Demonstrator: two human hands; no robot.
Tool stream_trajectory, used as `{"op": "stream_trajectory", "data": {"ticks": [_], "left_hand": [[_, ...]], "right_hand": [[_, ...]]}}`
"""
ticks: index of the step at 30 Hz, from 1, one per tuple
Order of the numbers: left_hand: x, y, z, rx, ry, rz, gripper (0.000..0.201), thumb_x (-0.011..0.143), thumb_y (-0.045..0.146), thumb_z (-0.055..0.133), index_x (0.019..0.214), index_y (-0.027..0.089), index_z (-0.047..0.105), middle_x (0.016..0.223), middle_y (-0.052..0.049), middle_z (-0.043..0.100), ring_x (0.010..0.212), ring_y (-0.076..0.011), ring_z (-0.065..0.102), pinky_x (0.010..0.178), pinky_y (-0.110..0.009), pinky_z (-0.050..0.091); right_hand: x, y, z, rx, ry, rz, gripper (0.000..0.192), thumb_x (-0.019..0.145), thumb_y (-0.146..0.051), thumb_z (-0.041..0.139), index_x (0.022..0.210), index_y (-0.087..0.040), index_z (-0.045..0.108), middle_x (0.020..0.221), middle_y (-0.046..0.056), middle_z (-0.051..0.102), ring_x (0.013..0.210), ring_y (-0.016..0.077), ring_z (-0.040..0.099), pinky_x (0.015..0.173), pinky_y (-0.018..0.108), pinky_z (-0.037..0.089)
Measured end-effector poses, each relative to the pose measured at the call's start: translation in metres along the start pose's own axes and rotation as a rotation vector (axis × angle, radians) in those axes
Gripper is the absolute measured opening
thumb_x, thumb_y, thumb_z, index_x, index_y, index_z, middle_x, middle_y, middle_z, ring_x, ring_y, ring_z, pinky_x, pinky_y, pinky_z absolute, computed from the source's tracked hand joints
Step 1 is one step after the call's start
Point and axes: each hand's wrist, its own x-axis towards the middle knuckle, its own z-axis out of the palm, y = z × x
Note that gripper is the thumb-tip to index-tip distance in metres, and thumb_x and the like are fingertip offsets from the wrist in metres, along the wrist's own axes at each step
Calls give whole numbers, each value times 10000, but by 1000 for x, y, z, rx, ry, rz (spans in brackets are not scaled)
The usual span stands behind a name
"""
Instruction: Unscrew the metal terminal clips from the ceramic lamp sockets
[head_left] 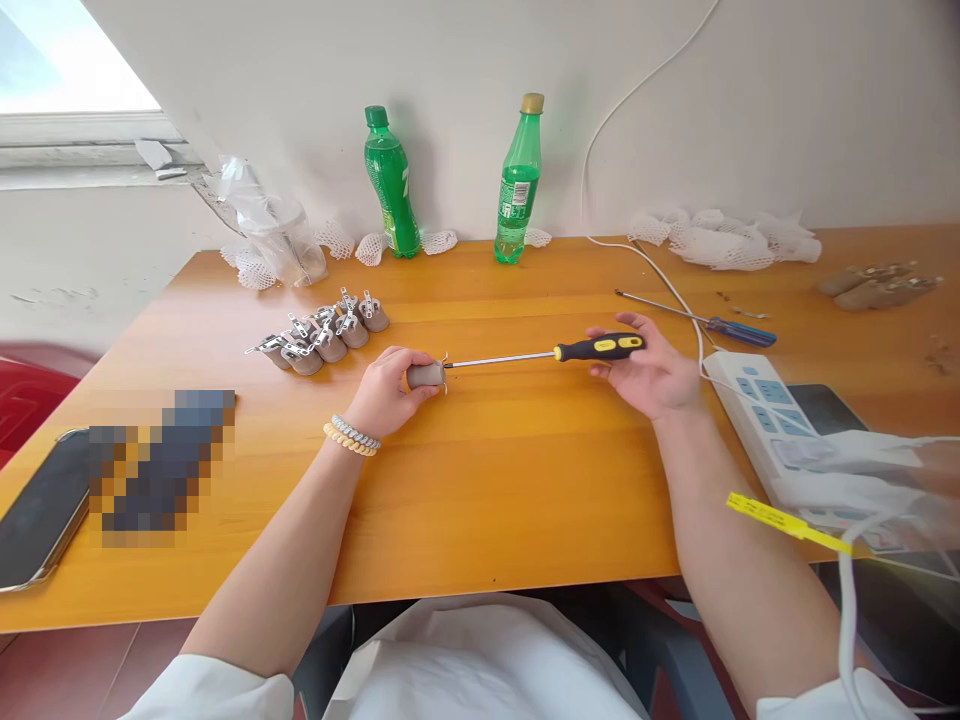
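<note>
Closed around a small grey-brown cylindrical piece, the fingers of my left hand keep it on its side just above the table. Thin metal tabs stick out of its right end. The tip of a screwdriver meets that end, its shaft lying nearly level. At the black and yellow handle, my right hand grips the butt end with thumb and fingers. Whether the tip sits on a screw is too small to tell. Behind my left hand stands a cluster of similar cylinders topped with metal strips.
Two green bottles stand by the wall among white foam nets. A blue-handled screwdriver lies at the right, near a power strip with cables. More brown cylinders lie far right. A phone rests at the left edge.
</note>
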Motion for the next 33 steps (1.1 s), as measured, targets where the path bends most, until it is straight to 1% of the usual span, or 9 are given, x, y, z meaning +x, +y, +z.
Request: {"op": "stream_trajectory", "data": {"ticks": [4, 8, 10, 13, 15, 18, 20, 25, 33], "left_hand": [[0, -2, 0, 32, -1, 7, 252, 740, 285, 682, 967, 200, 615, 961, -63, 675, 941, -231, 610, 854, -405, 488], [0, 0, 0, 24, 2, -18, 264, 742, 287, 676, 980, 197, 606, 968, -65, 668, 934, -231, 612, 847, -410, 494], [0, 0, 0, 27, 2, -19, 265, 743, 284, 676, 981, 194, 603, 968, -65, 667, 932, -229, 610, 842, -405, 495], [0, -1, 0, 42, -2, 1, 260, 738, 270, 681, 973, 193, 604, 963, -61, 668, 941, -228, 605, 842, -397, 492], [0, -2, 0, 41, 2, 4, 260, 736, 270, 684, 972, 195, 603, 965, -57, 667, 943, -227, 604, 844, -394, 492], [1, -2, 0, 28, 14, -8, 265, 736, 273, 686, 975, 198, 600, 969, -54, 665, 936, -221, 608, 843, -390, 493], [1, -2, 1, 24, 12, -5, 263, 732, 270, 690, 968, 199, 599, 960, -52, 665, 932, -220, 607, 836, -388, 494], [0, -3, 3, 5, -10, 7, 263, 729, 268, 692, 965, 201, 599, 964, -53, 666, 932, -217, 606, 837, -387, 494], [1, -2, 0, 16, -18, -35, 290, 751, 290, 644, 1007, 192, 548, 988, -66, 642, 928, -220, 608, 845, -398, 495]], "right_hand": [[4, 7, 1, -211, 172, 99, 323, 716, -500, 668, 824, -220, 547, 568, -12, 576, 359, 118, 494, 273, 202, 266], [3, 9, 1, -57, 40, -71, 444, 557, -250, 791, 931, -258, 552, 850, -12, 673, 691, 147, 657, 508, 245, 513], [2, 7, 2, -5, 20, -37, 471, 600, -366, 755, 1005, -269, 535, 927, 22, 692, 763, 188, 680, 550, 298, 544], [1, 5, 2, -189, 148, 150, 425, 744, -611, 567, 915, -223, 540, 600, 28, 630, 407, 170, 567, 299, 246, 354], [0, 3, 2, -261, 179, 159, 352, 723, -523, 650, 857, -219, 532, 520, -9, 576, 331, 128, 486, 272, 211, 270], [-1, 1, 3, -71, 35, -31, 483, 543, -222, 770, 958, -267, 527, 838, -1, 692, 695, 168, 672, 479, 240, 497], [-2, 1, 5, 50, -51, -57, 553, 547, -285, 743, 1048, -298, 510, 1029, 24, 687, 925, 222, 678, 617, 319, 559], [3, 5, 9, -165, 191, 82, 332, 695, -485, 659, 858, -227, 529, 611, 11, 623, 408, 167, 576, 283, 228, 340], [5, -1, -9, -39, 257, -207, 163, 618, -200, 597, 765, -216, 529, 613, -13, 590, 463, 158, 598, 367, 267, 466]]}}
